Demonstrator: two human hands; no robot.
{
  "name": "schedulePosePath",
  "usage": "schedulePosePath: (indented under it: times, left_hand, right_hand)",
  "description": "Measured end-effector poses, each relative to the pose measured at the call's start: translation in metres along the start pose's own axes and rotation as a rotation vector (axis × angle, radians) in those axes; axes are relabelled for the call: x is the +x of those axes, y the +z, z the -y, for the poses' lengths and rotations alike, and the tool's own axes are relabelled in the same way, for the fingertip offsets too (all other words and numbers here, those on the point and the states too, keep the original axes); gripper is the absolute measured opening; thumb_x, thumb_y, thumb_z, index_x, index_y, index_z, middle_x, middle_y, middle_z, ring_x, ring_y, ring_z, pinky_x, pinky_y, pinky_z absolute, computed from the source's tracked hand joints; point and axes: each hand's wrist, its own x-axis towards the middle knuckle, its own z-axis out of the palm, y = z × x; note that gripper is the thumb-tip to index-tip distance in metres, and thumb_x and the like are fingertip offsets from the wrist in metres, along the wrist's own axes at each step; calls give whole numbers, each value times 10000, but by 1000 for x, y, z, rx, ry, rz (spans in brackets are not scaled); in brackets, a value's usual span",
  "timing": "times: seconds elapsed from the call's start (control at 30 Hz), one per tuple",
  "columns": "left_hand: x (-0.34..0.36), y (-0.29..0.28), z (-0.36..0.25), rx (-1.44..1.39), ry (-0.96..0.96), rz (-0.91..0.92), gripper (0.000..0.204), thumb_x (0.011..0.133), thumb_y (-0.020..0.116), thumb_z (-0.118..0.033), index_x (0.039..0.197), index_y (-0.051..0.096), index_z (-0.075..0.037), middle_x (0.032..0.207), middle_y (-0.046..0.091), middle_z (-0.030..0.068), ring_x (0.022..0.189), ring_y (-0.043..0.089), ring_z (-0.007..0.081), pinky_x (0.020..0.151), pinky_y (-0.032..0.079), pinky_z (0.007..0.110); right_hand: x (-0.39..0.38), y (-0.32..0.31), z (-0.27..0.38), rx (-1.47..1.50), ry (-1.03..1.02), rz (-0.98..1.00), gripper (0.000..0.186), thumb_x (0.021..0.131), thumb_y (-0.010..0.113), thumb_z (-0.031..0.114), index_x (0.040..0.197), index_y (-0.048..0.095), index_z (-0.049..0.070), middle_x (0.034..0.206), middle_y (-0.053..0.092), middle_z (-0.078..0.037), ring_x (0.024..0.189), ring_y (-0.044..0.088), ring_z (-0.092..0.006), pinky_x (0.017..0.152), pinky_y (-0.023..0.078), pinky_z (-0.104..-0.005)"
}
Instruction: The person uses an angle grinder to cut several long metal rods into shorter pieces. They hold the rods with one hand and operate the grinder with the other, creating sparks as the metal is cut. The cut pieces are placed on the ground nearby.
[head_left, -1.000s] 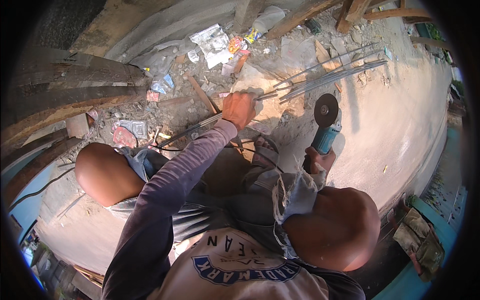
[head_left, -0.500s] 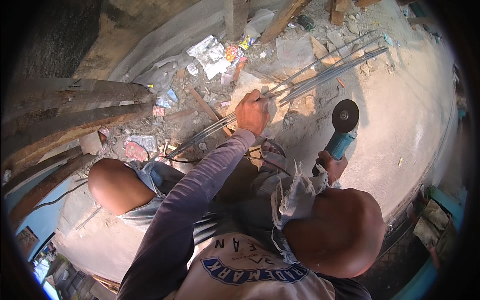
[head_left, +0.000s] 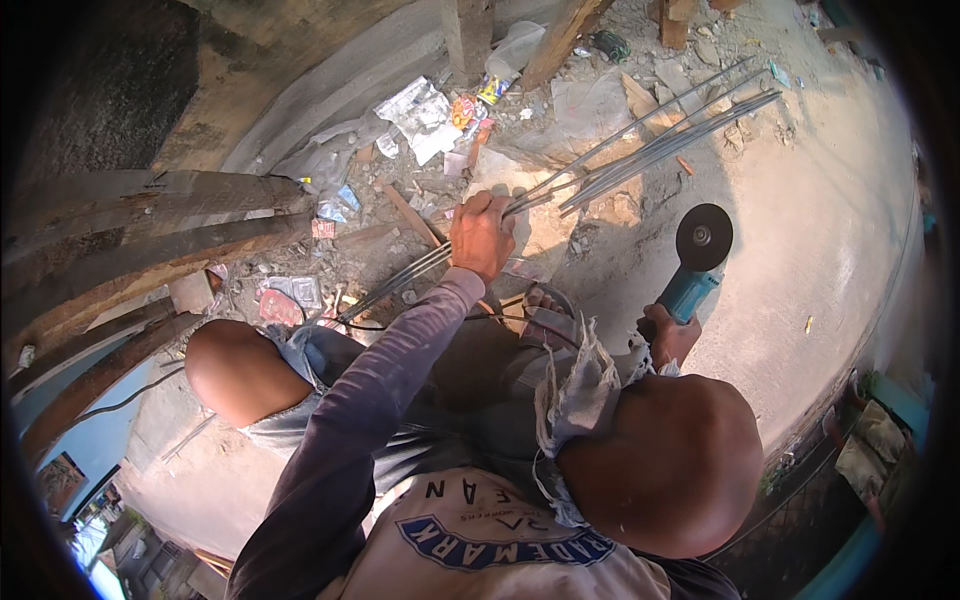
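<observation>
My left hand (head_left: 482,236) is closed around a bundle of thin steel rods (head_left: 408,274), which slant from near my left knee up toward the far right. Beyond the hand, the rods fan out over the ground beside a group of other cut rods (head_left: 670,150). My right hand (head_left: 670,335) grips the body of a teal angle grinder (head_left: 688,290) beside my right knee. Its dark round disc (head_left: 704,237) points away from me, apart from the rods; whether it spins I cannot tell. My right fingers are partly hidden behind the tool.
Wooden beams (head_left: 150,225) stand at the left, and posts (head_left: 567,40) at the back. Crumpled wrappers (head_left: 418,118), rubble and a wood strip (head_left: 408,212) litter the ground. A dark cable (head_left: 365,324) runs near my sandalled foot (head_left: 546,308). Concrete floor (head_left: 800,250) stretches to the right.
My left hand has slid slightly left and toward me along the rods, still closed on them. The grinder in my right hand has shifted a little right.
</observation>
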Motion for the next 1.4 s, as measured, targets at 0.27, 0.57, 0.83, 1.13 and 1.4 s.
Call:
schedulePosePath:
  times: [0.27, 0.57, 0.83, 1.13, 1.4]
  left_hand:
    - [-113, -86, 112, 265, -467, 519, 871, 977, 763, -627, 1561, 530, -25, 1480, 644, 278, 1340, 632, 482, 1083, 493, 574]
    - [-143, -131, 161, 250, -363, 680, 497, 1115, 597, -492, 1231, 639, -10, 1022, 745, 329, 1022, 709, 574, 888, 548, 634]
    - [-51, -84, 54, 3, -75, 459, 469, 1118, 600, -482, 1192, 666, -24, 858, 723, 296, 901, 716, 557, 785, 539, 623]
    - [84, 21, -58, -162, 33, 329, 477, 1154, 557, -428, 1055, 738, 3, 833, 726, 251, 804, 727, 442, 753, 542, 521]
    - [225, 148, -182, -130, 132, 377, 500, 1147, 549, -400, 1007, 753, 35, 974, 771, 296, 966, 735, 527, 864, 560, 578]
  right_hand:
    - [12, -5, -11, 35, 112, -15, 353, 721, 818, 73, 1022, 670, -38, 792, 733, -146, 634, 708, -267, 663, 574, -392]
    - [4, -13, 5, 175, 145, -92, 330, 725, 825, 84, 980, 646, -26, 786, 688, -126, 619, 709, -263, 617, 583, -397]
    - [-5, -50, -4, 253, 132, -129, 311, 744, 800, 89, 976, 626, -23, 817, 673, -120, 644, 713, -265, 637, 605, -392]
    - [-33, -110, -28, 203, 149, -277, 321, 719, 802, 98, 964, 635, -25, 811, 682, -121, 651, 715, -257, 671, 623, -389]
    - [-39, -138, -52, 270, 335, -372, 285, 737, 783, 69, 950, 623, -35, 800, 688, -126, 640, 716, -258, 651, 619, -391]
